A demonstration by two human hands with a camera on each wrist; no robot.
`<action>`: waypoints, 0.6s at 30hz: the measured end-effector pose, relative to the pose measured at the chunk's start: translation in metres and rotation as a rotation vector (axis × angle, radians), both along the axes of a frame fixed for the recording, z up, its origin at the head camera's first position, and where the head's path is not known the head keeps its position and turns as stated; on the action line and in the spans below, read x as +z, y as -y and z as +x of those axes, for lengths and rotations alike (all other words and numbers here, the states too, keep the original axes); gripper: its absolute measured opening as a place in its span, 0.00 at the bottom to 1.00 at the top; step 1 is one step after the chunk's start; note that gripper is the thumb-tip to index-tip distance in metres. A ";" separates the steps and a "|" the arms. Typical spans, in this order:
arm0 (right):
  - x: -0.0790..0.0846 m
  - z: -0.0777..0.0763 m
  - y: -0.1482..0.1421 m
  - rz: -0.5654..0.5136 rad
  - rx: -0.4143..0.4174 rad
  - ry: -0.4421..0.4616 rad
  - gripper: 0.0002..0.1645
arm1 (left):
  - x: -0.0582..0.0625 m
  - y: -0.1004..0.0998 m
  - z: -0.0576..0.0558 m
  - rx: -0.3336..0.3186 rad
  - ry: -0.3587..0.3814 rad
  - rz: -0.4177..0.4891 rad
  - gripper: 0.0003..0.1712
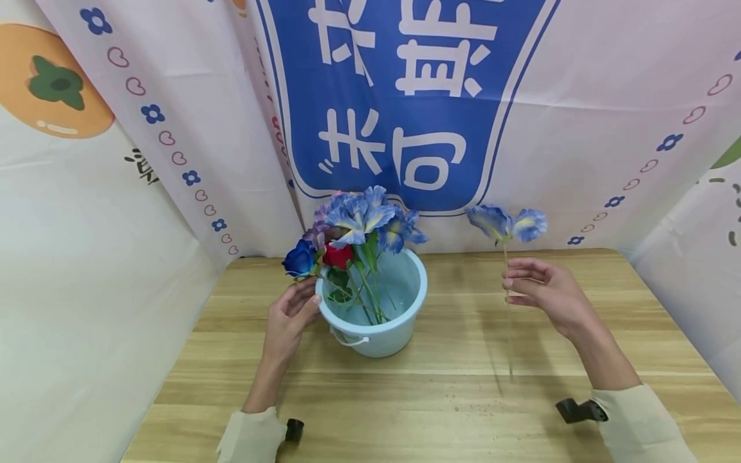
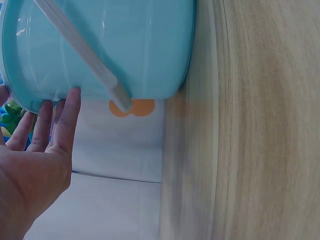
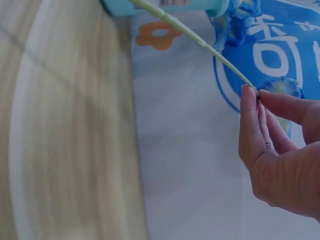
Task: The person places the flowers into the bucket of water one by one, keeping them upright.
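Note:
A light-blue plastic bucket [image 1: 370, 344] stands on the wooden table, holding several artificial flowers. Among them are blue irises [image 1: 359, 218], a red rose [image 1: 338, 256] and a dark-blue rose [image 1: 299, 259]. My left hand [image 1: 292, 308] rests at the bucket's left side, thumb at the rim; in the left wrist view its fairly straight fingers [image 2: 70, 115] touch the outer wall. To the right of the bucket, my right hand [image 1: 547, 292] pinches the thin stem [image 3: 200, 41] of a single blue-and-yellow iris [image 1: 509, 224] between thumb and fingertips. Its bloom is up, and the stem hangs down over the table.
Behind the table hangs a white cloth [image 1: 556, 161] with a blue printed panel [image 1: 382, 96]. The bucket's white handle [image 2: 85, 52] hangs down its near side. Black wrist devices [image 1: 581, 410] sit at both sleeves. The wooden tabletop [image 1: 428, 411] extends towards me.

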State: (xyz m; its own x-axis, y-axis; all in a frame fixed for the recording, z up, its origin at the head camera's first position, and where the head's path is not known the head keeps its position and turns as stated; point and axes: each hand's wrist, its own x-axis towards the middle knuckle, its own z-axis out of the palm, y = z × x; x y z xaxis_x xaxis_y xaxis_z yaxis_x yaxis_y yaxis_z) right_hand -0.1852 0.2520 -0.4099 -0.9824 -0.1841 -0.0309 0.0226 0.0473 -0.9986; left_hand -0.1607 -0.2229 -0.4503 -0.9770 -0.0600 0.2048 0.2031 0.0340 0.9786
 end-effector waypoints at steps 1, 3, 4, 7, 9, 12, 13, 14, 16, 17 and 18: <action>0.002 0.000 0.001 0.007 -0.001 -0.008 0.22 | 0.000 0.000 0.000 0.000 0.001 0.001 0.26; 0.005 0.001 0.004 0.016 -0.001 -0.024 0.22 | 0.000 0.000 -0.001 -0.002 -0.002 0.000 0.26; 0.007 0.002 0.006 0.020 -0.001 -0.030 0.22 | 0.000 0.000 -0.001 -0.001 -0.002 0.001 0.26; 0.014 0.003 0.010 0.036 -0.002 -0.049 0.22 | -0.001 0.000 -0.001 0.003 0.000 0.004 0.26; 0.019 0.004 0.012 0.026 -0.003 -0.061 0.22 | -0.001 0.000 -0.001 0.006 0.003 0.003 0.26; 0.026 0.004 0.016 0.017 -0.008 -0.084 0.22 | -0.001 0.000 -0.001 0.004 0.000 -0.002 0.26; 0.029 0.004 0.017 0.008 -0.009 -0.089 0.22 | -0.001 0.000 -0.001 0.004 -0.001 -0.005 0.26; 0.031 0.004 0.019 0.010 -0.011 -0.098 0.22 | -0.001 0.000 -0.001 0.005 -0.003 -0.005 0.26; 0.036 0.005 0.022 0.016 -0.015 -0.111 0.22 | -0.001 0.000 -0.001 0.006 -0.007 -0.006 0.26; 0.039 0.005 0.024 0.022 -0.015 -0.120 0.22 | -0.001 0.000 -0.001 0.009 -0.010 -0.007 0.26; 0.042 0.005 0.026 0.025 -0.016 -0.127 0.22 | -0.001 0.000 -0.001 0.009 -0.013 -0.007 0.26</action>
State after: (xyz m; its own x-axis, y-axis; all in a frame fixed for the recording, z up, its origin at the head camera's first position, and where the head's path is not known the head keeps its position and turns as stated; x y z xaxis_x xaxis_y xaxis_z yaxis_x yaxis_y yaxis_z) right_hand -0.1802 0.2256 -0.3684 -0.9816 -0.1690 0.0894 -0.1030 0.0731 -0.9920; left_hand -0.1617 -0.2231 -0.4518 -0.9737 -0.0674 0.2176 0.2150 0.0430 0.9757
